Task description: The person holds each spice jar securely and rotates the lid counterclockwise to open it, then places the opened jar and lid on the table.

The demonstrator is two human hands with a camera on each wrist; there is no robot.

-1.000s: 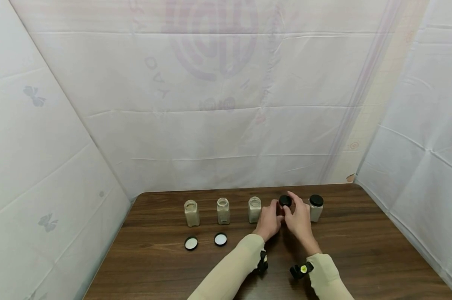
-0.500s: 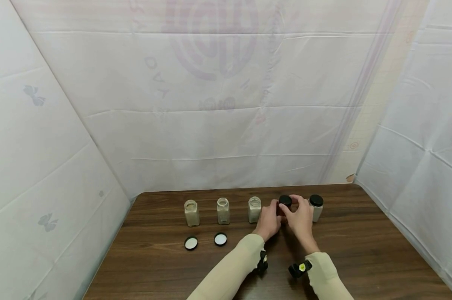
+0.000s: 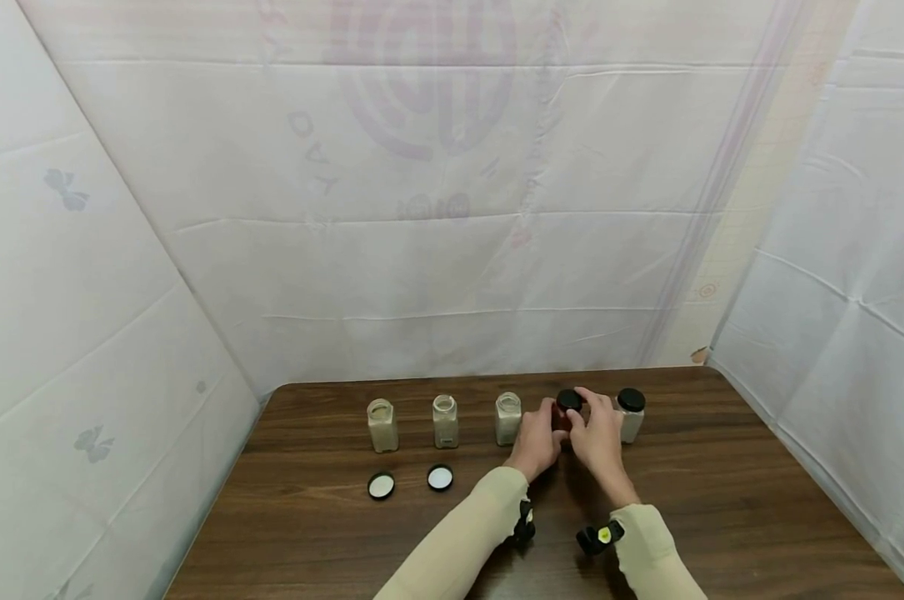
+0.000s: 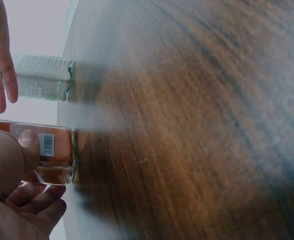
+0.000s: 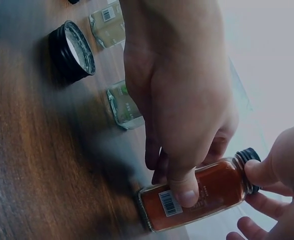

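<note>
A square glass jar of reddish-orange powder (image 5: pixel 219 186) stands upright on the table, a barcode label on its side. My left hand (image 3: pixel 536 437) grips its body, the thumb (image 4: pixel 31 147) pressed flat near the barcode. Up at the neck, my right hand (image 3: pixel 598 437) pinches the ribbed black lid (image 5: pixel 249 156) between thumb and fingers. The lid sits on the jar. Just right of the hands is a pale-filled jar with a black lid (image 3: pixel 631 402). An uncapped jar (image 3: pixel 507 419) stands immediately left of my left hand.
Farther left, two more uncapped pale-filled jars (image 3: pixel 446 422) (image 3: pixel 382 427) continue the row. In front of them lie two black lids (image 3: pixel 440 477) (image 3: pixel 381 485), white insides up. The brown wooden table (image 3: pixel 309 550) ends at a white cloth backdrop (image 3: pixel 422 275).
My right thumb and fingers have shifted around the lid, first toward its front and then back to the right. My left hand keeps its grip on the jar, which stays in place.
</note>
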